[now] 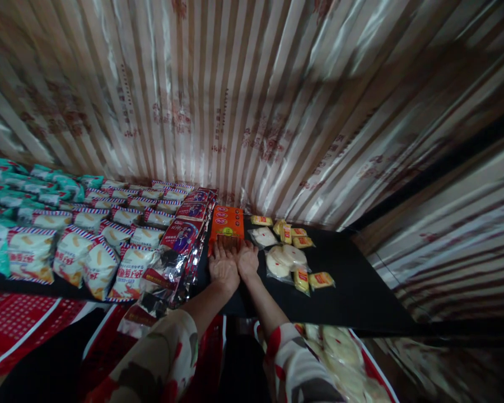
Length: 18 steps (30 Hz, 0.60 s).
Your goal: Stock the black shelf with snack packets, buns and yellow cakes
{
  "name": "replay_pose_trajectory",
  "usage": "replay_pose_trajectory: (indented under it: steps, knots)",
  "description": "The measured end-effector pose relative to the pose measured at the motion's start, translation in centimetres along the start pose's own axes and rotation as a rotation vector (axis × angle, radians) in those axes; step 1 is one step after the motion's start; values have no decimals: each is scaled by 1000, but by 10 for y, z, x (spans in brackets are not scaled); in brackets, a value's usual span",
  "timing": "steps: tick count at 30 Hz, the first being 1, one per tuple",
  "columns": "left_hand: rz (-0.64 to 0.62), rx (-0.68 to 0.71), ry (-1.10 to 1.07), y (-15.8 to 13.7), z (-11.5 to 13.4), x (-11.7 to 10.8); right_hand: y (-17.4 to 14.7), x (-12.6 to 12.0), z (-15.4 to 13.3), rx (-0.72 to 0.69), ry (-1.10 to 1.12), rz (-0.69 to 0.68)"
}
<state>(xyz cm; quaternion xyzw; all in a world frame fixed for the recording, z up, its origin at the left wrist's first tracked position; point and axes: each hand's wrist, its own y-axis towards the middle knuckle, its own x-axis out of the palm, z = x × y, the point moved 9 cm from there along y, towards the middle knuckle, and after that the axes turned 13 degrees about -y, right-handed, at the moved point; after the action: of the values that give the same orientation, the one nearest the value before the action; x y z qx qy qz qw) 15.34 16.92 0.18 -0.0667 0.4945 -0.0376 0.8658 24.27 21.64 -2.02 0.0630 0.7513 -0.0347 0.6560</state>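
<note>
An orange snack packet (pixel 234 217) lies on the black shelf (pixel 348 291) in front of me. My left hand (pixel 224 267) rests palm down at its near edge, fingers stretched forward onto it. Beside it, almost touching, my right hand (pixel 247 261) lies flat at the packet's near right corner. Just left of my hands is an overlapping stack of dark red and purple snack bags (pixel 180 238). To the right are clear-wrapped round white flatbreads (pixel 279 262) and several small yellow packets (pixel 321 280).
Rows of white snack bags (pixel 31 252) with striped edges fill the left, with teal bags (pixel 2 246) beyond. Below the shelf are a red plastic crate (pixel 17 330) and more wrapped flatbreads (pixel 342 347). A striped sheet (pixel 252 101) hangs behind; a dark pole (pixel 437 165) slants at right.
</note>
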Motion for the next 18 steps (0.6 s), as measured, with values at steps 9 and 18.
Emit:
replay_pose_trajectory:
  steps: [9,18]
  knots:
    - [89,59,-171,-56,8,-4,-51,-26,11,-48,266,232]
    - [-136,174,-474,-166,-33,20,-169,-16,-1,-161,616,179]
